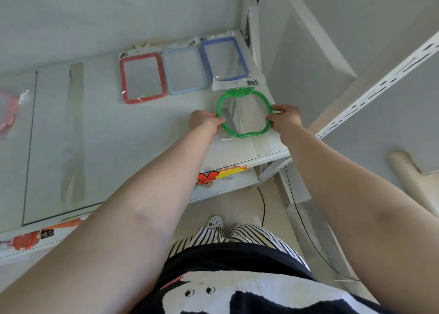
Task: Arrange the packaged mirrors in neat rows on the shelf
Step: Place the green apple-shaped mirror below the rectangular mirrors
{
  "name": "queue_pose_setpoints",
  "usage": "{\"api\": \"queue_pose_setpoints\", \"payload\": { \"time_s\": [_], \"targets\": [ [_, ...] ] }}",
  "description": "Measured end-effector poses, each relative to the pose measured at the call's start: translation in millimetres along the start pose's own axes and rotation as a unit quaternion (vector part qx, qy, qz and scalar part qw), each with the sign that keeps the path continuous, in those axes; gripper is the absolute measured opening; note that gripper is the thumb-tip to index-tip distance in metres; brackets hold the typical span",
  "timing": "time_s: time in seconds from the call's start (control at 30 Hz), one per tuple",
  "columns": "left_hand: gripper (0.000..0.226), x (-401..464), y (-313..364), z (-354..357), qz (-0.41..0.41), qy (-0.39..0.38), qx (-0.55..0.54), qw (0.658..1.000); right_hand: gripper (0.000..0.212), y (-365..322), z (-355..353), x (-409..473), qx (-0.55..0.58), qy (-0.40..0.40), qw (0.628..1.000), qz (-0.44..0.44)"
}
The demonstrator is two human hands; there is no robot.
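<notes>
A green apple-shaped packaged mirror point(244, 114) lies at the right end of the white shelf point(147, 133). My left hand point(204, 121) grips its left rim and my right hand point(283, 118) grips its right rim. Behind it, along the back wall, three rectangular packaged mirrors lie side by side: a red one point(142, 78), a light blue one point(184, 70) and a dark blue one point(224, 59). A pink packaged mirror point(8, 110) shows partly at the far left edge.
Strips of tape point(73, 133) run across the shelf top. A white slotted upright point(380, 87) and a wall stand close on the right. A lower shelf point(225, 183) holds red and yellow packaged items. A black cable point(263, 204) lies on the floor.
</notes>
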State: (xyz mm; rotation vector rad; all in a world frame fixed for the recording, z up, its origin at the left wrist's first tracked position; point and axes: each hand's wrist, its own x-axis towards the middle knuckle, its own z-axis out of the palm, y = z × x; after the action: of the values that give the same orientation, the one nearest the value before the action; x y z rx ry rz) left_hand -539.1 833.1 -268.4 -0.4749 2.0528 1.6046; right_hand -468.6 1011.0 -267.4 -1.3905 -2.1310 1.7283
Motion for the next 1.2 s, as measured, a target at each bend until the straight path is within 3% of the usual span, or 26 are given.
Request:
{"api": "queue_pose_setpoints", "payload": {
  "time_s": [0.43,1.2],
  "targets": [
    [0.037,14,-1,16,-0.023,0.027,0.073,0.997,0.038,-1,0,33,-0.074,-0.004,0.997,-0.022],
    [0.035,3,-6,25,0.018,0.103,0.158,0.982,0.04,3,-4,36,-0.077,-0.025,0.996,-0.036]
  ]
}}
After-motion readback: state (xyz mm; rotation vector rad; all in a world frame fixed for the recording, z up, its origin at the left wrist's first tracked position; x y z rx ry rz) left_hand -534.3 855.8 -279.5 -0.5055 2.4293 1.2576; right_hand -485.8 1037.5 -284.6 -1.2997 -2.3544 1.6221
